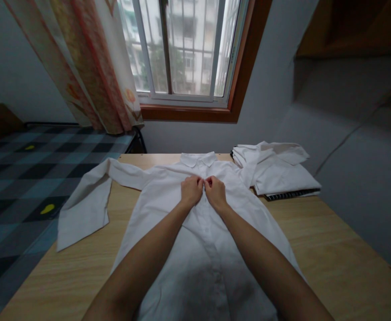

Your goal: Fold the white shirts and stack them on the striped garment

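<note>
A white collared shirt (206, 249) lies front up and spread out, its collar (198, 159) at the far edge of the table. My left hand (191, 189) is closed, pinching the front placket just below the collar. Right beside it, my right hand (215, 191) pinches the placket from the other side, the fingertips of both hands almost touching. Any button between them is hidden by the fingers. One sleeve (84, 200) stretches left and bends down over the table's left edge. On the right, the other sleeve runs toward a pile of white cloth.
Under the shirt is a light wooden table (335, 240). At its back right sits a pile of folded white clothes (275, 171) with a black-striped edge beneath. A checked bed (18, 187) adjoins on the left, below a curtain (95, 67). A window (188, 53) is straight ahead.
</note>
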A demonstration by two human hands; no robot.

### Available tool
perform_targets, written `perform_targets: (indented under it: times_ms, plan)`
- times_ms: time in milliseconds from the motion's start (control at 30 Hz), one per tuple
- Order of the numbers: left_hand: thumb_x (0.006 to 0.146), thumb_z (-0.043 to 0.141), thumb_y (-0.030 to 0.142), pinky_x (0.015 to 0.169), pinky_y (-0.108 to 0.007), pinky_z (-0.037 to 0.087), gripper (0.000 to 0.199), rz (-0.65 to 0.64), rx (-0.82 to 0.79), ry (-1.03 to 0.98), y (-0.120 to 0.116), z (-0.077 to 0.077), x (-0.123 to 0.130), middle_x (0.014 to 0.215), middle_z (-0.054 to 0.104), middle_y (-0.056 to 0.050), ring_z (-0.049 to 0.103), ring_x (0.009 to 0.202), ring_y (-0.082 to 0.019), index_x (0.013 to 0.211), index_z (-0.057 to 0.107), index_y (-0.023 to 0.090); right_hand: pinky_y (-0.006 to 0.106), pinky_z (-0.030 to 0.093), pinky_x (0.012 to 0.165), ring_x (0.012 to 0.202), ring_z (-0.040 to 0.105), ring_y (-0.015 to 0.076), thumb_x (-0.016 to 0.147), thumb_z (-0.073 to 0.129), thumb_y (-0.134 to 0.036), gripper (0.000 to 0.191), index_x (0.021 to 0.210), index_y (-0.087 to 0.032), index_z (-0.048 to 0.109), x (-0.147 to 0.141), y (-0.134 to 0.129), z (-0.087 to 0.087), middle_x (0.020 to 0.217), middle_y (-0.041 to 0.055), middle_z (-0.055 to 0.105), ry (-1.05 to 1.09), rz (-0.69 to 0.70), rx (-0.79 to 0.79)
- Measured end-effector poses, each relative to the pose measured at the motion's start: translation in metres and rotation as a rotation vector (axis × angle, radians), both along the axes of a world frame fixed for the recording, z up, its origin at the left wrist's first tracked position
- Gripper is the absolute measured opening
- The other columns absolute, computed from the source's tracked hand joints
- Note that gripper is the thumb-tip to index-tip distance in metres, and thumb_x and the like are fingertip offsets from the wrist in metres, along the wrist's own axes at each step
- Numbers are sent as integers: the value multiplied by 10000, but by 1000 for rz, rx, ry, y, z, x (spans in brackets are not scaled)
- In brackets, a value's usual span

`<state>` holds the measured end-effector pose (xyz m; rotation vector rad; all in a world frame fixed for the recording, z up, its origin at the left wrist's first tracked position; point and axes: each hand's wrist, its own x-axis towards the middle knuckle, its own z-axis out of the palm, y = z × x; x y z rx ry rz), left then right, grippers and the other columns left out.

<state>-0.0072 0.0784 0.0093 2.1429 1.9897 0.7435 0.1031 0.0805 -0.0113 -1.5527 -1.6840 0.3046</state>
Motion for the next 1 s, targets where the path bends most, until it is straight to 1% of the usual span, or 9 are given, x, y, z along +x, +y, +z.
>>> perform_targets:
  times_ms: [133,233,333,467,567,667,767,867,1000]
  plan:
    - [947,432,267,796,-329,404,265,9,19,33,2,-2,0,968,689,-97,591,942,-227,911,675,166,274,415,696,697,589,173,842,538,-248,122,798,-185,632,0,2,-2,758,41,674,92,20,-2]
    - [949,440,254,804,-333,407,238,-14,49,41,4,-5,0,978,680,-98,581,968,-232,928,660,165,269,420,680,680,568,162,792,564,-262,98,748,-188,611,3,9,-5,724,25,652,305,43,-65]
    - [953,432,230,812,-330,410,232,-65,81,35,6,-6,-2,961,671,-99,575,976,-229,910,649,160,251,419,599,585,538,139,759,571,-280,118,693,-184,588,10,18,-7,618,-3,607,453,134,-166]
    - [956,432,244,824,-329,411,234,-158,125,43,7,-6,-5,942,659,-86,572,971,-222,871,638,172,238,425,520,495,530,125,741,595,-314,181,628,-176,564,19,26,-6,530,-13,572,485,244,-264]
    - [939,466,283,849,-348,415,200,-85,112,50,5,-4,-8,979,656,-87,563,1004,-236,912,632,176,273,472,602,593,576,151,782,568,-311,156,735,-165,598,19,20,-5,640,20,623,489,189,-233]
    - [924,481,312,936,-413,392,237,1,85,107,2,-5,-13,1115,640,-108,536,1101,-269,1076,614,189,357,457,850,905,600,218,827,556,-266,153,895,-159,642,17,7,-4,929,99,680,211,73,-72]
    - [944,426,380,1052,-531,286,361,-60,50,216,0,-8,-17,1353,542,-119,421,1282,-319,1244,561,231,455,304,1051,1239,455,301,886,545,-304,329,1164,-148,624,17,-4,-6,1296,163,583,-252,-2,8]
    - [957,346,469,1089,-625,173,503,-102,-47,277,2,-11,-21,1516,381,-119,267,1399,-373,1383,469,231,519,193,1109,1366,333,340,951,455,-416,509,1375,-137,496,19,-4,-9,1477,186,420,-467,16,-94]
    - [936,289,593,1114,-625,112,660,-178,-148,313,13,-10,-31,1575,271,-113,169,1447,-380,1481,352,224,536,149,1123,1412,275,338,979,373,-464,573,1457,-148,399,20,6,-11,1525,191,342,-542,45,-157]
